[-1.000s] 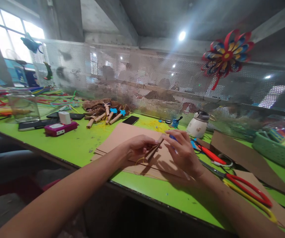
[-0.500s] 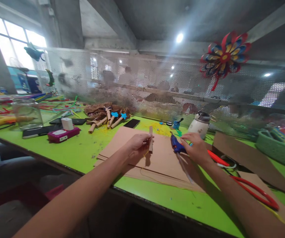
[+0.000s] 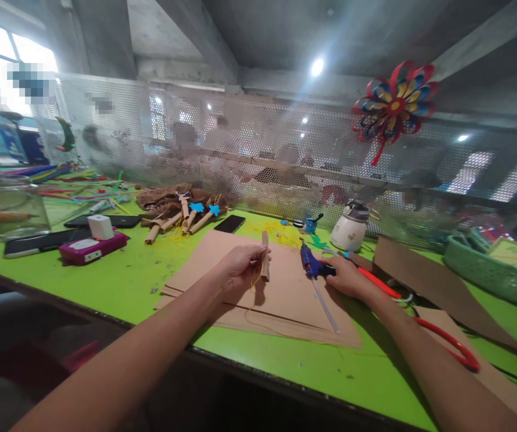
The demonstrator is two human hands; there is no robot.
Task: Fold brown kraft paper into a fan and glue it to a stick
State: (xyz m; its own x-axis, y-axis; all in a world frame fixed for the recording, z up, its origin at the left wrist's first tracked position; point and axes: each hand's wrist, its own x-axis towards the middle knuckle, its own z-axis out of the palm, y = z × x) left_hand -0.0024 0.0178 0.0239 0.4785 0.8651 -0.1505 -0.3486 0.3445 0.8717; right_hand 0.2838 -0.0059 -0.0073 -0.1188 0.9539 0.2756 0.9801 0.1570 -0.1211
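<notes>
The stack of brown paper (image 3: 236, 287) lies on the green table (image 3: 258, 360), its near side close to the table edge. To its right, the red handle (image 3: 454, 342) of a tool shows, partly hidden by the right forearm.

Above the stack's middle, the left hand (image 3: 243, 267) is closed, its fingertips pinching a folded paper strip (image 3: 265, 258) that stands nearly upright. A yellow thread (image 3: 254, 281) hangs by the strip and trails over the stack toward its near edge.

The blue glue gun (image 3: 310, 263) lies on the right part of the stack, its clear glue stick (image 3: 325, 305) pointing toward the near edge. At the stack's right side, the right hand (image 3: 347, 276) is partly open, fingers at the gun's handle; whether they touch it cannot be told.

Left of the stack sits a magenta power strip (image 3: 92, 249) holding a white plug (image 3: 100, 227). Just beyond the stack lies a black phone (image 3: 230, 224); beyond it to the left is a pile of brown paper pieces (image 3: 168, 201), and to the right a white bottle (image 3: 349, 231). Farthest, behind the stack, stands a perforated partition (image 3: 249, 150).
</notes>
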